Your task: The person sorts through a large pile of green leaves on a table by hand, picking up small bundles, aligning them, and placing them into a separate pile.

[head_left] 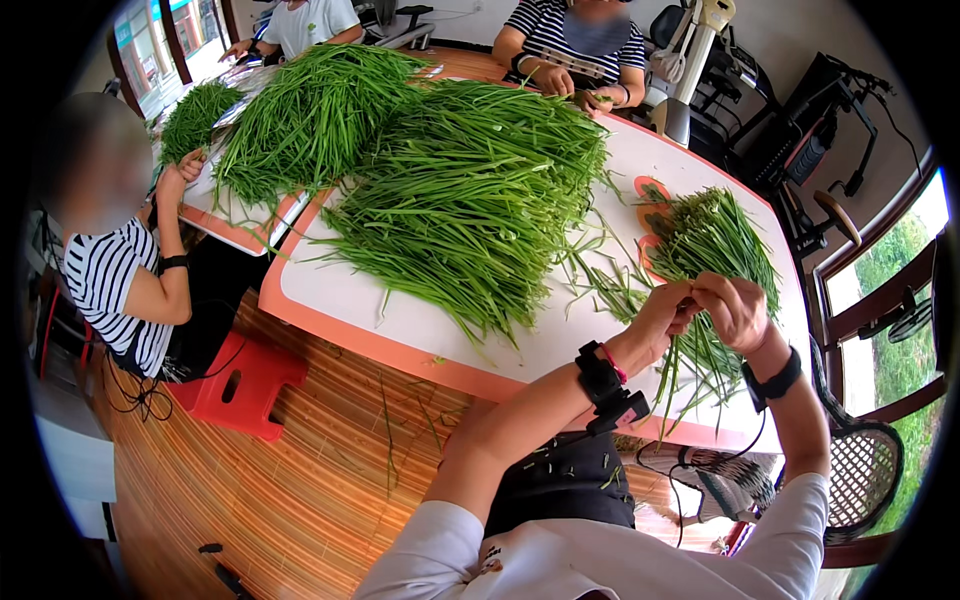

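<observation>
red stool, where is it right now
In the head view, the red stool stands on the wooden floor at left, just below the near table's left corner and beside the left-hand person in a striped shirt.

Smooth green stalks point(470, 190) with a light natural gloss lie across a white surface point(640, 150) that looks laminated, its orange border point(400, 357) just as smooth. Below, we see a polished floor point(320, 470) of striped wood or wood-look boards catching the light, and a stool point(240, 385) of shiny red plastic. Around us, soft matt cloth makes up the pale shirt point(620, 560), dark trousers point(560, 480) and striped top point(115, 285); the black strap point(775, 380) looks dull, the lattice chair point(862, 475) rough.
</observation>
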Demonstrator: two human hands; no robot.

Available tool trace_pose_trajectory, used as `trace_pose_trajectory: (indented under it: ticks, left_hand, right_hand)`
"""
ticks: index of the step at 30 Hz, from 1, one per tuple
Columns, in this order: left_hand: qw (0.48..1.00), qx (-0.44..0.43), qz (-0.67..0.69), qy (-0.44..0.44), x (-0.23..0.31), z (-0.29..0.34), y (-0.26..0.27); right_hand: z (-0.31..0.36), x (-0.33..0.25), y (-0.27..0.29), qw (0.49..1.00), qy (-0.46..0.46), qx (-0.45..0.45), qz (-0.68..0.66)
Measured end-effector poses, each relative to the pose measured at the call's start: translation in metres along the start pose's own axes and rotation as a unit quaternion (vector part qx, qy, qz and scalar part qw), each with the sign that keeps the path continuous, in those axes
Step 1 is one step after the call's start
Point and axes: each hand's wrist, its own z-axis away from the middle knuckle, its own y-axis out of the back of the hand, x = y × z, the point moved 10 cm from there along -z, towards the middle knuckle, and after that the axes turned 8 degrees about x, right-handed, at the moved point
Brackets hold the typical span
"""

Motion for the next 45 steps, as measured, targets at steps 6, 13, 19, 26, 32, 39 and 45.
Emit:
trace_pose_trajectory:
  ticks: [6, 13, 19, 26, 32, 39, 45]
  left_hand:
    - [0.894, -0.125, -0.322, -0.286, 0.09, 0.08, -0.099]
    - [0.889, -0.012, -0.422, -0.178, 0.185, 0.183, -0.063]
    - [0.435, 0.164, -0.82, -0.332, 0.303, 0.197, -0.017]
    - [0.216, 0.067, -0.88, -0.418, 0.341, 0.138, -0.027]
    - [0.206, 0.07, -0.908, -0.359, 0.331, 0.13, -0.03]
    - [0.195, -0.126, -0.898, -0.373, 0.225, 0.175, 0.021]
    - [0.346, -0.116, -0.894, -0.261, 0.166, 0.176, 0.056]
  right_hand:
    - [0.009, 0.031, 0.066, 0.96, -0.24, 0.029, -0.145]
    - [0.223, -0.1, 0.053, 0.586, -0.328, -0.699, -0.245]
    - [0.106, -0.097, 0.0, 0.69, -0.413, -0.428, -0.413]
    - [0.02, -0.173, -0.072, 0.669, -0.202, -0.371, -0.611]
    - [0.031, -0.169, -0.083, 0.656, -0.211, -0.438, -0.577]
    - [0.073, -0.184, -0.086, 0.588, -0.235, -0.485, -0.603]
    - [0.068, -0.2, -0.099, 0.61, -0.205, -0.462, -0.61]
